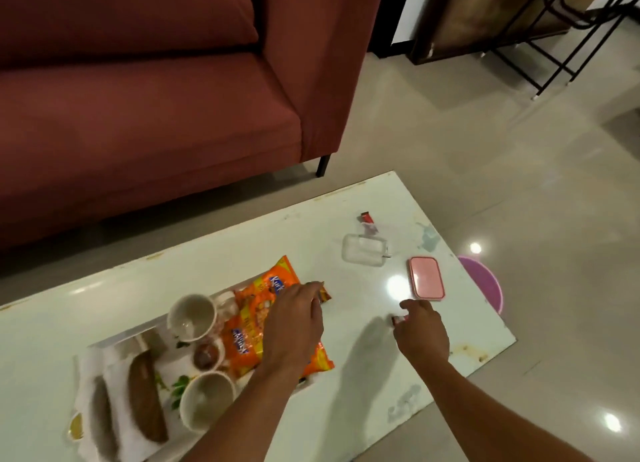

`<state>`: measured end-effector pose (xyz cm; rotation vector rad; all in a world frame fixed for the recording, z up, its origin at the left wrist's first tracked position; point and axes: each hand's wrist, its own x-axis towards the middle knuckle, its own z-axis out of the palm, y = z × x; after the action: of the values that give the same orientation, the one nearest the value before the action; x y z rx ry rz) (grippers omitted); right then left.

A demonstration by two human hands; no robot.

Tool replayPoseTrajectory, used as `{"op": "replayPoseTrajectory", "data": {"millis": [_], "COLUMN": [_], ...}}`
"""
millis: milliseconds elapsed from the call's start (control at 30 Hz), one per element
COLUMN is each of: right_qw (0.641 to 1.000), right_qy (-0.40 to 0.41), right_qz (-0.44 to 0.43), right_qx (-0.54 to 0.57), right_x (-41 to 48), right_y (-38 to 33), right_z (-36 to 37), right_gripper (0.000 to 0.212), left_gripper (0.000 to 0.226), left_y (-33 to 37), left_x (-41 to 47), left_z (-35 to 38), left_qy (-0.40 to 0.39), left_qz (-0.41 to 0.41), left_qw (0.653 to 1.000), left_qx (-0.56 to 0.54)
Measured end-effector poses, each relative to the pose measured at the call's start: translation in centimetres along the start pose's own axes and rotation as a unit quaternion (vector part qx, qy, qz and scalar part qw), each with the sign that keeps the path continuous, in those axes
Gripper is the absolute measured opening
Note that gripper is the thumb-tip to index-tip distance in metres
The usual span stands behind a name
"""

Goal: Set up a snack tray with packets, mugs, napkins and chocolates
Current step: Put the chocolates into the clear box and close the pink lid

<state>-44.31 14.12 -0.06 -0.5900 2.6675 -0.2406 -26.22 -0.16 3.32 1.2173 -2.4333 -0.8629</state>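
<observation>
Right fingers (403,317): I have them pinched on 1 small chocolate (396,319) just above the table (346,323).
Left fingers (317,293): curled on 1 brown chocolate (325,294) at the tray's far edge, over the orange packets (249,337).
Key relation: tray (104,343) lies left of my right hand (420,333); left hand (294,323) is nearer.
Count: 2 packets, 2 mugs (192,317), 1 wrapper (367,218) by the clear box (363,250), 1 pink lid (426,278).

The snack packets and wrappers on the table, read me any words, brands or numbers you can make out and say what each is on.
"Kurk", cut off by the left hand: blue logo on the upper orange snack packet.
Blue logo on the lower orange packet: sideways, too blurred to read.
Red chocolate wrapper at the far end: too small to read.
Pink lid: no text visible.
</observation>
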Motion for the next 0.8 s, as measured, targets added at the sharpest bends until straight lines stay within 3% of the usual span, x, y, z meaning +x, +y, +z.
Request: {"op": "replayPoseTrajectory", "data": {"millis": [167,367,467,600,767,800], "right_qw": [0.988,0.966,0.956,0.937,0.952,0.951], "right_qy": [-0.046,-0.090,-0.058,0.018,0.090,0.122], "right_qz": [-0.089,-0.170,-0.223,-0.294,-0.287,-0.283], "right_qx": [-0.115,-0.170,-0.182,-0.187,-0.058,-0.039], "right_x": [3.3,5.1,5.0,5.7,9.1,10.2], "right_y": [3.8,4.7,5.1,5.4,1.4,0.1], "right_z": [0.3,2.2,2.1,1.1,-2.1,-3.0], "right_gripper": [0.060,0.045,0.038,0.045,0.005,0.008], "left_gripper": [0.046,0.043,0.044,0.045,0.036,0.032], "left_y": [2.8,2.9,2.3,1.8,1.9,2.3], "left_x": [5.1,8.7,9.1,9.5,10.1,10.3], "left_z": [6.0,8.7,9.4,10.1,10.8,10.8], "left_qy": [-0.182,-0.262,-0.280,-0.294,-0.300,-0.279], "left_qz": [0.014,-0.023,-0.024,0.001,0.032,0.031], "left_qw": [0.959,0.898,0.880,0.869,0.877,0.891], "left_qx": [0.215,0.354,0.383,0.398,0.374,0.357]}}
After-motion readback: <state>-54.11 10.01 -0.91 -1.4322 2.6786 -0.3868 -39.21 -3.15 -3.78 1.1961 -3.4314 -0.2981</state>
